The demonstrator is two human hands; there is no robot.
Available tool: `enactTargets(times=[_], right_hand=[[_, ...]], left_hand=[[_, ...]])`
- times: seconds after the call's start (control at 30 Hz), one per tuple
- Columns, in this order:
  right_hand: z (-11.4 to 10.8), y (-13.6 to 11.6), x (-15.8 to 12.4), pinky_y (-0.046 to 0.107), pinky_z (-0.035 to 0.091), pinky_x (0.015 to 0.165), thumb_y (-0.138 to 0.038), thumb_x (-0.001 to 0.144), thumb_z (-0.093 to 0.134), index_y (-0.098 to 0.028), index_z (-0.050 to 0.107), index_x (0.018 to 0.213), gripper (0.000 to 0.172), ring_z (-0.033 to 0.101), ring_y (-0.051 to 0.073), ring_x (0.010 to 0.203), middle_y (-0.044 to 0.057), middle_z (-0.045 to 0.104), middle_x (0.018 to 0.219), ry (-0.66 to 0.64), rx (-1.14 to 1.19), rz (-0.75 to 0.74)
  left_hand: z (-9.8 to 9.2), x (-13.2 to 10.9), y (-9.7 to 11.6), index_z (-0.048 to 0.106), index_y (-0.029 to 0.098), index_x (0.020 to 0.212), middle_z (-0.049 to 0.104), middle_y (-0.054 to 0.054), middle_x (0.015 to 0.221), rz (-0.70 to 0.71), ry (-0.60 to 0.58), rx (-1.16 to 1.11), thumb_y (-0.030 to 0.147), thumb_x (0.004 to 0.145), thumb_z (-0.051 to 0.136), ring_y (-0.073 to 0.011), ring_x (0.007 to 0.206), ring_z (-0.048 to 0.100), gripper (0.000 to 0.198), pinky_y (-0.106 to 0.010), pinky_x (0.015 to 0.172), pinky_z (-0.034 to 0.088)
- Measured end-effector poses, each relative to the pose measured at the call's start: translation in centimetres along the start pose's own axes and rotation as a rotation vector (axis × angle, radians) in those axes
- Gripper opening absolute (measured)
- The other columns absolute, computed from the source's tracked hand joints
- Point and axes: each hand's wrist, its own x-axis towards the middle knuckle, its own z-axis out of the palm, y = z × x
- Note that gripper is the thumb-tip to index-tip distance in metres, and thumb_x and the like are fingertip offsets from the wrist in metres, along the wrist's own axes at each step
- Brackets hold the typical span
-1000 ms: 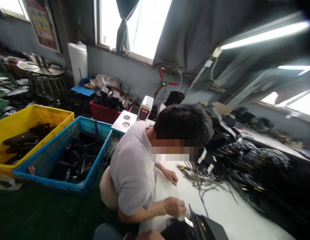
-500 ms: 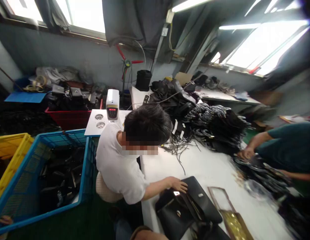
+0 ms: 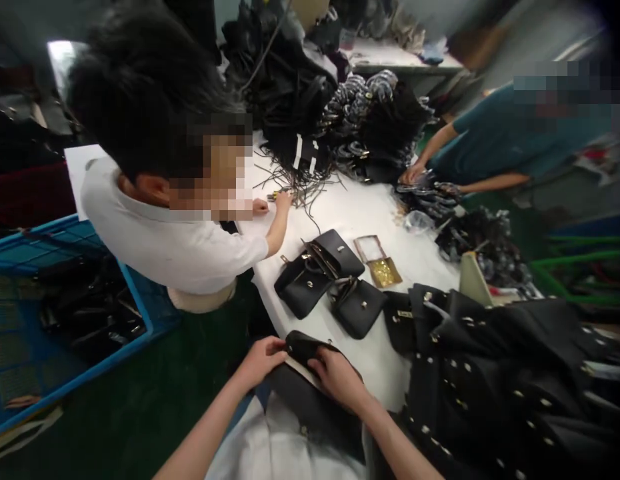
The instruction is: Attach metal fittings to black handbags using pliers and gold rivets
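A black handbag lies across my lap at the table's near edge, its flap raised and a pale strip showing along the opening. My left hand is closed on the bag's left end, fingers at the corner of the flap. With curled fingers, my right hand grips the flap and opening edge farther right. Just beyond, several black bags with metal clasps lie on the white table, one nearer bag among them.
A co-worker in a white shirt sits at left beside a blue crate. Another person in a teal shirt handles black pieces across the table. Stacked black bag parts fill the right. A small box holds gold-coloured pieces.
My view has swung down and right, bringing both my hands and the held handbag into sight. The white-shirted co-worker's hand has gone from the black bags to the loose cords.
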Motion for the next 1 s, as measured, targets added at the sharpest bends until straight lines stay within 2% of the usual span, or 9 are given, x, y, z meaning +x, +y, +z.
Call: enactTargets(times=[0.2,0.33,0.47,0.53,0.6,0.7,0.77,0.9,1.0], right_hand=[[3.5,5.9,2.9,0.036,0.051,0.086,-0.036,0.106,0.052,-0.024,0.065,0.105,0.018,0.073,0.026,0.097,0.009,0.076,0.102,0.129,0.069,0.011],[3.5,7.8,4.3,0.036,0.053,0.088,-0.024,0.099,0.056,-0.022,0.063,0.101,0.007,0.069,0.026,0.101,0.012,0.071,0.117,0.175,-0.013,0.028],[1.7,8.6,6.3,0.041,0.052,0.112,-0.014,0.095,0.055,-0.025,0.064,0.136,0.043,0.066,0.026,0.126,0.01,0.071,0.137,0.153,0.205,-0.069],[1.1,8.9,7.5,0.042,0.049,0.119,-0.019,0.095,0.062,-0.028,0.061,0.146,0.052,0.065,0.025,0.134,0.008,0.07,0.144,0.121,0.321,-0.088],[0.9,9.3,8.5,0.041,0.051,0.116,-0.025,0.096,0.066,-0.029,0.064,0.144,0.048,0.067,0.026,0.13,0.007,0.072,0.141,0.099,0.344,-0.068],[1.0,9.6,9.1,0.039,0.054,0.1,-0.025,0.102,0.058,-0.026,0.071,0.132,0.032,0.071,0.026,0.109,0.01,0.077,0.119,0.119,0.135,-0.011],[0.8,9.7,9.0,0.04,0.052,0.094,-0.021,0.105,0.053,-0.024,0.072,0.129,0.031,0.069,0.026,0.102,0.012,0.075,0.11,0.18,-0.059,-0.022],[-0.3,9.1,8.6,0.045,0.044,0.108,-0.018,0.108,0.05,-0.026,0.069,0.138,0.037,0.059,0.029,0.124,0.012,0.07,0.132,0.271,-0.153,-0.299],[-1.4,8.7,9.2,0.042,0.046,0.098,-0.025,0.111,0.049,-0.025,0.076,0.116,0.028,0.059,0.026,0.113,0.01,0.073,0.116,0.222,-0.131,-0.404]], left_hand=[[1.6,7.6,-0.3,0.082,0.015,0.118,0.083,-0.014,0.12,-0.05,0.027,0.175,0.035,0.088,0.077,-0.032,0.112,0.078,0.036,-0.043,0.105,0.058],[2.5,10.9,-1.0,0.084,0.018,0.116,0.084,-0.011,0.117,-0.063,-0.035,0.295,0.037,0.094,0.072,-0.0305,0.111,0.076,0.032,-0.039,0.1,0.057],[3.2,13.1,-0.1,0.083,0.018,0.112,0.084,-0.01,0.109,-0.074,-0.098,0.352,0.035,0.097,0.067,-0.029,0.104,0.076,0.028,-0.036,0.092,0.057],[3.5,13.8,0.2,0.083,0.017,0.108,0.083,-0.01,0.107,-0.077,-0.12,0.356,0.029,0.095,0.065,-0.0287,0.105,0.076,0.025,-0.036,0.093,0.057],[3.8,14.4,0.1,0.081,0.017,0.111,0.083,-0.01,0.113,-0.082,-0.116,0.343,0.022,0.094,0.061,-0.0289,0.111,0.076,0.027,-0.038,0.099,0.057],[4.4,14.7,-0.8,0.078,0.016,0.115,0.082,-0.012,0.12,-0.093,-0.061,0.316,0.016,0.09,0.058,-0.0292,0.116,0.076,0.032,-0.041,0.106,0.056],[4.7,14.6,-1.5,0.077,0.015,0.114,0.081,-0.013,0.12,-0.096,-0.011,0.302,0.016,0.089,0.058,-0.0294,0.115,0.076,0.032,-0.042,0.107,0.056],[5.0,14.0,-2.2,0.077,0.015,0.107,0.082,-0.012,0.11,-0.1,0.04,0.284,0.017,0.089,0.058,-0.0275,0.106,0.077,0.027,-0.039,0.099,0.057],[5.1,13.8,-2.2,0.077,0.015,0.102,0.082,-0.01,0.104,-0.096,0.053,0.288,0.018,0.089,0.058,-0.026,0.1,0.077,0.024,-0.036,0.093,0.058]])
